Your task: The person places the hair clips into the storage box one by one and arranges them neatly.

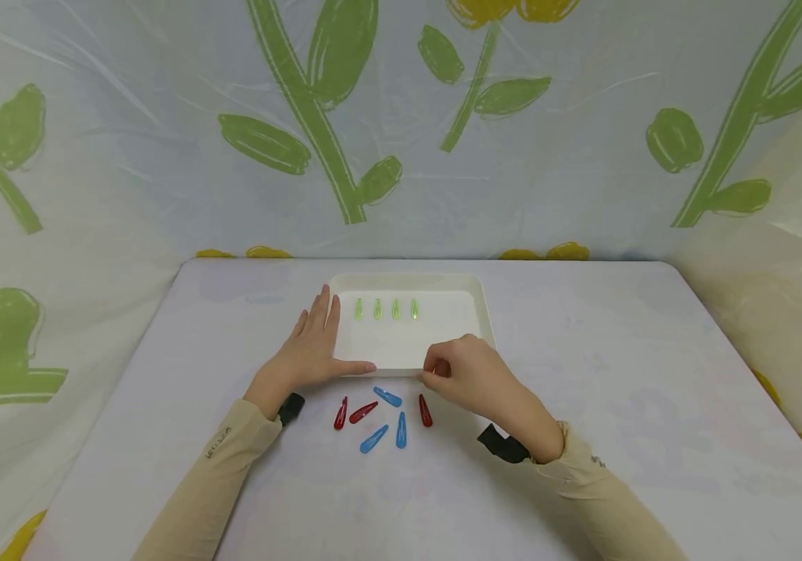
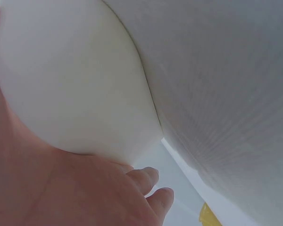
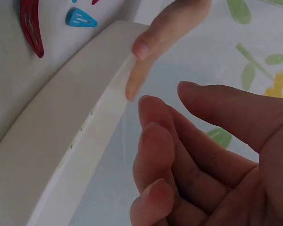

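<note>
A white tray (image 1: 401, 347) lies on the table, with several light green hair clips (image 1: 377, 309) in a row across its far half. My left hand (image 1: 309, 347) rests against the tray's left side, fingers straight and thumb along the front rim. My right hand (image 1: 471, 375) is over the front right edge of the tray. In the right wrist view its fingers (image 3: 153, 146) are loosely bent, thumb apart from them, with nothing between. Nearer than the tray lie three red hair clips (image 1: 363, 412) and three blue hair clips (image 1: 401, 430).
The table (image 1: 583, 327) has a pale cloth over it. A patterned curtain (image 1: 555, 171) with green leaves and yellow flowers hangs behind it and at both sides. Dark bands (image 1: 503, 444) sit at both wrists, by beige sleeves.
</note>
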Tool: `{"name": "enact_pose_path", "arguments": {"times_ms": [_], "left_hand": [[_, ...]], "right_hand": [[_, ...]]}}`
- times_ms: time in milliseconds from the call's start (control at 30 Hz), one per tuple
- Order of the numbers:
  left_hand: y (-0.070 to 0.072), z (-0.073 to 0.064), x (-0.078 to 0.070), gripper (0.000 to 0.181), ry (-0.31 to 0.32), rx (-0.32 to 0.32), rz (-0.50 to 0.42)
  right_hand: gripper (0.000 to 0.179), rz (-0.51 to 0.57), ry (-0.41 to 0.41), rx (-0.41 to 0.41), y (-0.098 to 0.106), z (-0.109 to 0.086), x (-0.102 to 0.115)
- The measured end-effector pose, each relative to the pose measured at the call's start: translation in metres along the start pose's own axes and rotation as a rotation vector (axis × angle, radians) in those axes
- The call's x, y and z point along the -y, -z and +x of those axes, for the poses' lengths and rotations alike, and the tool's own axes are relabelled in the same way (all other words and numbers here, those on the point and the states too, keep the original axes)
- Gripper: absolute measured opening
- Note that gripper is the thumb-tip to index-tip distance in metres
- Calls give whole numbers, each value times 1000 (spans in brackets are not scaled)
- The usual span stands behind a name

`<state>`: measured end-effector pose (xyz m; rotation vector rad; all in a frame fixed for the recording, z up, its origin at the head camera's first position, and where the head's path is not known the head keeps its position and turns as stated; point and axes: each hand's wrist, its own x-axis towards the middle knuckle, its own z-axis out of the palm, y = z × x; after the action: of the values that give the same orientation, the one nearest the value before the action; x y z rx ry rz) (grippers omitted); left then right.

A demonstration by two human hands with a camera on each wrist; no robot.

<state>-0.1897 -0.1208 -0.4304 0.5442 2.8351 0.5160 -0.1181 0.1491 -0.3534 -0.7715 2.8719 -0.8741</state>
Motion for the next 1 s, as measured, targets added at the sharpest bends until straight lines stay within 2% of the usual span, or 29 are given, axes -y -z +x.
{"name": "enact_pose_path", "arguments": {"times_ms": [200, 333, 533, 667, 767, 1000], "left_hand": [[5, -1, -4, 141, -3, 6, -8], [5, -2, -4, 141, 0, 8, -1], [3, -2, -3, 140, -4, 1, -9], [3, -1, -3, 140, -4, 2, -10], [3, -1, -3, 139, -6, 2, -15], [3, -2, -4, 139, -7, 4, -13]], "right_hand": [[21, -133, -91, 87, -19, 0, 6], [28, -191, -93, 121, -33, -2, 7], [38, -285, -70, 67, -53, -4, 5], [26, -360, -68, 44, -61, -5, 5], [22, -378, -69, 43, -64, -7, 7], [33, -433, -68, 25, -69, -9, 9]]}}
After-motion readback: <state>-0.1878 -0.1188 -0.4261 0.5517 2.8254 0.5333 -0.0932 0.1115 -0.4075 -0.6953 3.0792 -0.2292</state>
